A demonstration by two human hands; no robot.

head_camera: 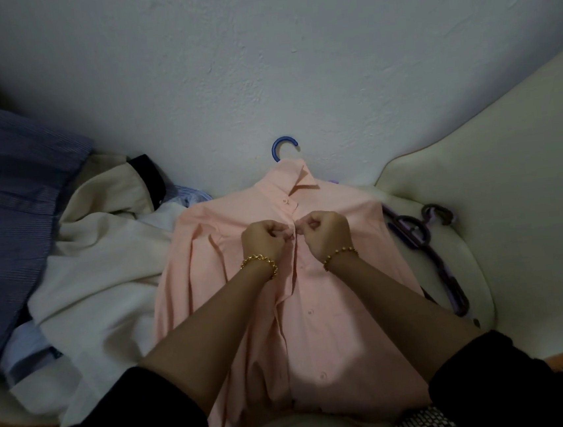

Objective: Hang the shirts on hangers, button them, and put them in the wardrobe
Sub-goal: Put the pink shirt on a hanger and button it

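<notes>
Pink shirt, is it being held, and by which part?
The left-hand grip and right-hand grip pinch the pink shirt at its front button placket, near the top.

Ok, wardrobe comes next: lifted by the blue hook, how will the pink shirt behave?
Probably floppy: the pink shirt lies in soft folds. Its lower buttons look undone, so the front may gape. It likely hangs from the blue hanger hook.

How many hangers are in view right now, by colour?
Blue hanger: 1, inside the pink shirt, with only its hook showing.
Purple hangers: 2 at least, stacked to the right of the shirt; the overlap could hide more.
Total: 3 at least.
</notes>
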